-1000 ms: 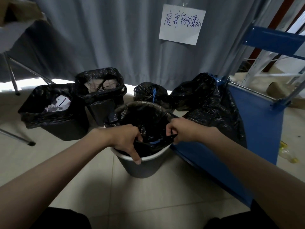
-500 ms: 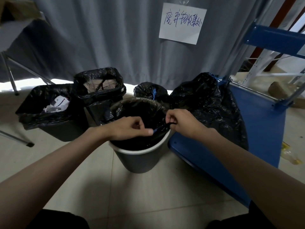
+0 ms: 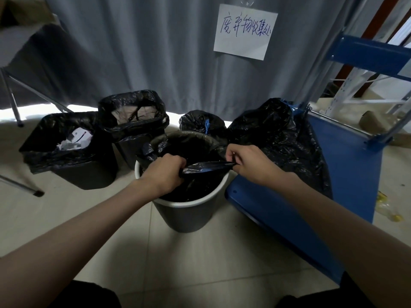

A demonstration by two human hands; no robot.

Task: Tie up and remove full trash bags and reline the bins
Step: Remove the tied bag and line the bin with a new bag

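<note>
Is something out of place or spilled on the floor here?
Yes. Yellowish litter lies loose on the floor at the right, beyond the blue panel, outside any bin. Nothing else looks spilled.

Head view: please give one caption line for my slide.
Both hands pull a black bag taut over a round bin.

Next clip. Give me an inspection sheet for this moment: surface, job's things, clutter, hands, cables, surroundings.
Surface: pale tiled floor.
Job's things: round bin with black liner drawn taut across its mouth; two lined square bins behind, holding waste; tied bags.
Clutter: yellowish scraps on the floor at right.
Hands: left hand and right hand each grip the liner.
Cables: nothing seen.
Surroundings: grey curtain with handwritten paper sign; blue shelving.
</note>
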